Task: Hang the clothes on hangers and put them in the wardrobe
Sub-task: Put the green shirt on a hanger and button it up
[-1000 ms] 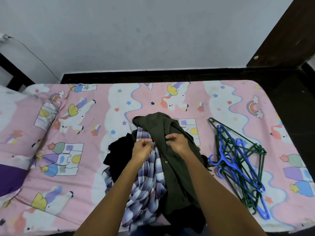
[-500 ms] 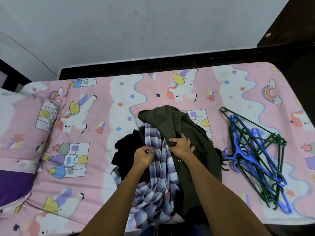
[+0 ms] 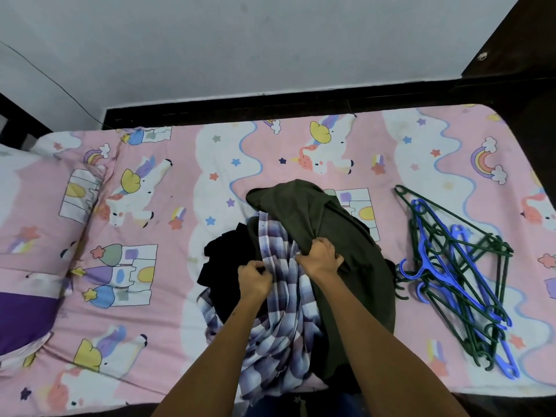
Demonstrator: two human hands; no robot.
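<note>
A pile of clothes sits at the bed's [image 3: 168, 296] near edge, about six o'clock. The right hand [image 3: 320, 257] has closed into a fist around the olive shirt [image 3: 346, 242], bunching cloth it only fingered a moment ago. The left hand [image 3: 254, 276] pinches the plaid shirt [image 3: 282, 335]. The garments look about to be separated. Hangers [image 3: 460, 266] lie untouched at three o'clock.

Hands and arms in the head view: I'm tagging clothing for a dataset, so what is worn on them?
Nothing shows on either: the left hand and right hand are bare, with no gloves, rings, watch or bands visible, and both forearms are uncovered down to the frame's lower edge, with no sleeves in sight.
</note>
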